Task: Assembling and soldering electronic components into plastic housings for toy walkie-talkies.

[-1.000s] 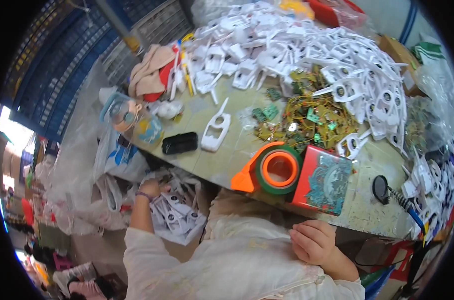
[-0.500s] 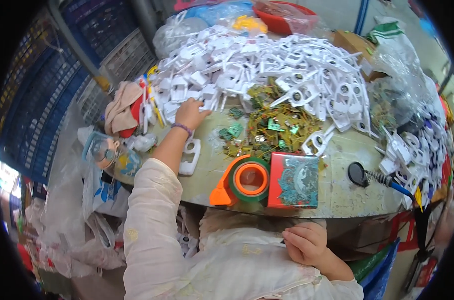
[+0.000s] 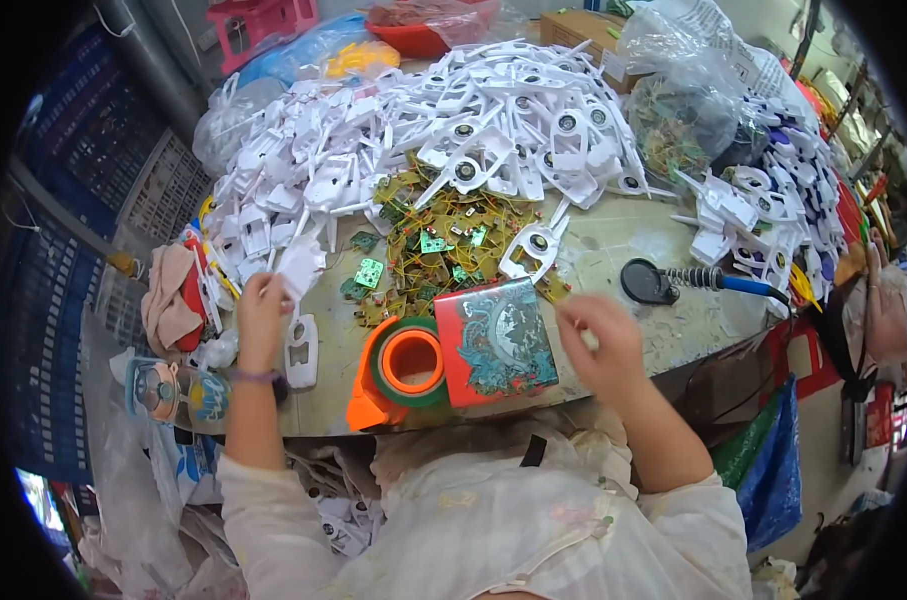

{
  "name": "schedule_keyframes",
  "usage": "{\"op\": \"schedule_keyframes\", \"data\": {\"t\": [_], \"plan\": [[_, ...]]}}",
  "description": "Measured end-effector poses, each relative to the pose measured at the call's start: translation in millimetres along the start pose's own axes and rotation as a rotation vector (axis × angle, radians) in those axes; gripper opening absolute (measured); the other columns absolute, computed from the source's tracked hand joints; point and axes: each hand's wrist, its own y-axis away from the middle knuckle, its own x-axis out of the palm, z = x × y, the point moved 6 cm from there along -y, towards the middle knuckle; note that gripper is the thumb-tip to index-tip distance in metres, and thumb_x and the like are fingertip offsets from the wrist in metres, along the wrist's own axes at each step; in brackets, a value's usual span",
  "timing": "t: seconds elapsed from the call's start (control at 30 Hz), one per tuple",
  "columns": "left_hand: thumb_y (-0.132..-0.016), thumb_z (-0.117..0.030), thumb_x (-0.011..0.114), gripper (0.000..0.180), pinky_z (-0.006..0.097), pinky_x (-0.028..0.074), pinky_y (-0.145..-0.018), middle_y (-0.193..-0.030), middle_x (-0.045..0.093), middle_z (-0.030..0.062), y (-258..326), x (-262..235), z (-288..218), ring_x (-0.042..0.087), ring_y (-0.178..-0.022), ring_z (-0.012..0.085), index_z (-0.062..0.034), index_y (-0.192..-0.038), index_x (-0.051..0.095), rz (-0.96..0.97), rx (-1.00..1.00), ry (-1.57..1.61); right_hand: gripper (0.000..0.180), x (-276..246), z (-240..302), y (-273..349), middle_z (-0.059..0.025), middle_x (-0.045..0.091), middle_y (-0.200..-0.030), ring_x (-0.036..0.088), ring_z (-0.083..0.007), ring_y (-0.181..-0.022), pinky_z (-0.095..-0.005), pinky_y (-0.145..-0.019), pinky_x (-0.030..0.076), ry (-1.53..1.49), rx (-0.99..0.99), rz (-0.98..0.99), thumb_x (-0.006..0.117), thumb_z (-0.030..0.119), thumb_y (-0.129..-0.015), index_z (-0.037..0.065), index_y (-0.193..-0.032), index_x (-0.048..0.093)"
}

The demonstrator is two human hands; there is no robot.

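Observation:
My left hand (image 3: 261, 318) pinches a white plastic casing piece (image 3: 301, 266) at the front of a heap of similar white plastic parts (image 3: 348, 150). Just below it, a white handle-shaped plastic shell (image 3: 300, 350) lies on the table. Beside the red box with a blue-grey pattern (image 3: 500, 340), my right hand (image 3: 605, 345) is raised with its fingers curled together; whatever they hold, if anything, I cannot make out. Small green circuit boards (image 3: 370, 272) with tangled yellow wires (image 3: 463, 225) lie in the middle. One white shell with a dark round insert (image 3: 530, 250) rests at their right edge.
An orange tape dispenser (image 3: 410, 362) with green tape stands at the front edge. To the right lies a blue-handled soldering iron (image 3: 738, 283) by a black round dish (image 3: 649, 283). More white parts (image 3: 763, 215) pile up far right. A clear bottle (image 3: 163, 388) is at left.
My left hand has drawn back from the heap with a white casing piece. My right hand has risen from my lap to beside the red box. The view has shifted right.

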Motion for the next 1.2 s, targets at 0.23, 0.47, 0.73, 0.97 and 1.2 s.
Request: {"op": "schedule_keyframes", "data": {"t": [0.23,0.47,0.73,0.97,1.2], "plan": [[-0.090,-0.018,0.053,0.027,0.025,0.052,-0.069,-0.106,0.062,0.0060,137.8,-1.5,-45.9,0.062,-0.090,0.0146,-0.0044,-0.113,0.052,0.069,-0.190,0.764,0.012,38.6,-67.7,-30.0,-0.0106,0.061,-0.088,0.060,-0.0311,-0.082,-0.0403,-0.071,0.049,0.253,0.026,0.277,0.062,0.009,-0.080,0.007,-0.091,0.064],[-0.088,-0.010,0.054,0.028,0.030,0.055,-0.073,-0.104,0.064,0.0103,222.7,73.7,-37.8,0.065,-0.092,0.0209,-0.0028,-0.114,0.052,0.368,-0.521,0.675,0.011,62.4,-108.7,-82.1,-0.0100,0.060,-0.088,0.060,-0.0301,-0.084,-0.0422,-0.071,0.050,0.418,0.042,0.136,0.060,0.009,-0.077,0.007,-0.087,0.062],[-0.095,-0.013,0.051,0.031,0.029,0.054,-0.077,-0.111,0.061,0.0134,243.0,89.0,-24.1,0.064,-0.095,0.0219,0.0033,-0.121,0.047,0.347,-0.540,0.572,0.021,78.9,-151.2,-125.5,-0.0188,0.054,-0.119,0.044,-0.0360,-0.122,-0.0531,-0.096,0.036,0.919,-0.084,0.102,0.056,0.009,-0.077,0.005,-0.097,0.063],[-0.091,-0.011,0.060,0.023,0.023,0.051,-0.069,-0.087,0.067,0.0063,223.4,68.8,-40.3,0.063,-0.076,0.0099,0.0036,-0.108,0.061,0.721,-0.470,0.230,0.037,69.6,-171.1,-127.5,-0.0135,0.058,-0.105,0.051,-0.0310,-0.108,-0.0468,-0.099,0.036,0.941,-0.174,0.029,0.051,0.009,-0.082,0.008,-0.119,0.055],[-0.089,-0.004,0.060,0.022,0.021,0.047,-0.065,-0.090,0.064,0.0059,199.5,66.3,-77.5,0.060,-0.077,0.0091,0.0018,-0.110,0.060,0.773,-0.193,0.451,0.036,44.3,-38.1,-79.9,-0.0088,0.058,-0.097,0.053,-0.0286,-0.101,-0.0432,-0.094,0.040,0.584,-0.477,0.097,0.056,0.004,-0.075,0.004,-0.110,0.059]]}}
